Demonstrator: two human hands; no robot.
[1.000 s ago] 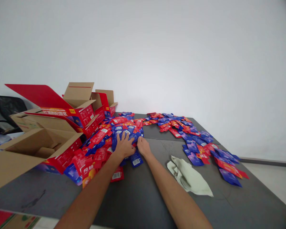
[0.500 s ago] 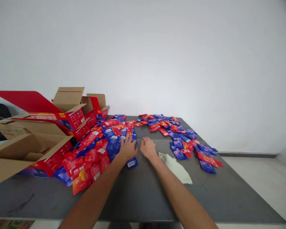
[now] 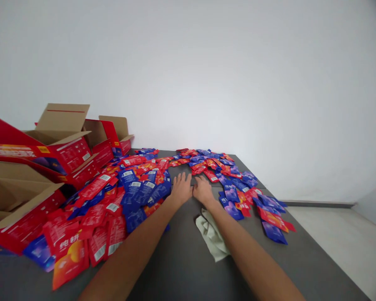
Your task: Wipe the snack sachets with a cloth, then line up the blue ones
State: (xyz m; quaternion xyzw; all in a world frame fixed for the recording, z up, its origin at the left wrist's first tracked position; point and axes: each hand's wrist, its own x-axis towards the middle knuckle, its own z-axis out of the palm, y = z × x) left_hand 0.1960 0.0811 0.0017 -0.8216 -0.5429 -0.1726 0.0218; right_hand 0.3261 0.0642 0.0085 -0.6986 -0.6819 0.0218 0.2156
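Observation:
My left hand rests over the dark table, just right of a heap of blue packets. Its fingers are stretched forward and hold nothing that I can see. Close beside it is my right hand, fingers apart and slightly bent, also with nothing visible in it. The two thumbs nearly meet. A pale crumpled cloth lies under and beside my right forearm, partly covered by it. Red packets are heaped with the blue ones on the left.
Opened red cardboard boxes line the left side, flaps up. A curved band of mixed red and blue packets runs along the back and right. A white wall stands behind the table, and pale floor shows at right.
My left hand has come off the blue packets and moved right, beside my right hand. The view has shifted, and the boxes and left heap appear larger and farther left. The cloth looks more bunched.

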